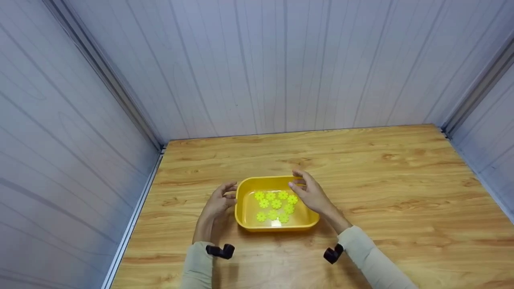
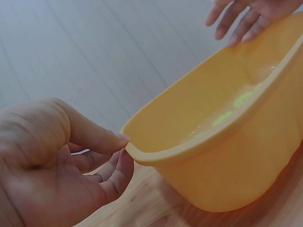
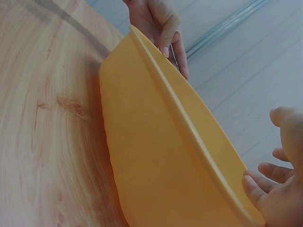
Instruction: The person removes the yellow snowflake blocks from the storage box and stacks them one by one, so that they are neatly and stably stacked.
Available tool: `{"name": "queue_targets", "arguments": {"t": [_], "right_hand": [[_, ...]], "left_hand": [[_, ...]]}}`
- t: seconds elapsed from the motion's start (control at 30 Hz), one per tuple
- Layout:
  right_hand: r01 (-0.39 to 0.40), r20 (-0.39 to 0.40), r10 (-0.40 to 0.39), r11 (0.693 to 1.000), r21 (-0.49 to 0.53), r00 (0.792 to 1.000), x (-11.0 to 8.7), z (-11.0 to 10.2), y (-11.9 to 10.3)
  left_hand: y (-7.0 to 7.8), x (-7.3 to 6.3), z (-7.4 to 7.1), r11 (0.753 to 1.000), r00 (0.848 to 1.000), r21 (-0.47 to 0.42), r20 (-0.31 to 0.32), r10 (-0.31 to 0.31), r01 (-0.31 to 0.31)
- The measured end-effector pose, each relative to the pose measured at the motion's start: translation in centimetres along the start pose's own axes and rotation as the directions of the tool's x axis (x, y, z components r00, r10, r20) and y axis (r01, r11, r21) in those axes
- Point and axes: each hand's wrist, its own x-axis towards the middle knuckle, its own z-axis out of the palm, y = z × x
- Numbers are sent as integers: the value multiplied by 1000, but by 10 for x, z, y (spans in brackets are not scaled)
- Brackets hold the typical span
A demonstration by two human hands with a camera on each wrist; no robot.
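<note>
Fingers [image 2: 116, 182] of the left hand [image 1: 217, 204] pinch the left-end rim of a yellow, rounded-rectangular basin [image 1: 277, 229]; the right hand [image 1: 315, 196], loosely extended, touches its right end. It sits on the wood-grain bench [image 1: 401, 180], long axis left to right, containing lime-yellow flower-shaped pieces [image 1: 276, 204]. Pale streaked wall panels [image 1: 281, 72] stand behind and beside.

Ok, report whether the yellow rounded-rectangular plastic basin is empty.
Not empty: in the head view, yellow-green flower-shaped pieces lie across the floor of the basin, bare patches showing between them.
</note>
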Motion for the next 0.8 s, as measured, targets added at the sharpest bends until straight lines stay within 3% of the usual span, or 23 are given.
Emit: {"name": "queue_targets", "arguments": {"t": [0.37, 0.57, 0.67, 0.8], "right_hand": [[-27, 25, 30, 993, -115, 999, -1, 6, -1], [25, 43, -17, 977, -214, 999, 0, 9, 1], [78, 35, -71, 948, -310, 997, 0, 10, 2], [139, -4, -159, 871, -470, 987, 0, 9, 1]], "left_hand": [[-1, 0, 0, 1000, 1000, 23, 7, 9, -9], [0, 0, -1, 1000, 1000, 21, 9, -5, 5], [-1, -1, -1, 1000, 1000, 11, 20, 3, -3], [-1, 0, -1, 1000, 1000, 7, 26, 11, -11]]}}
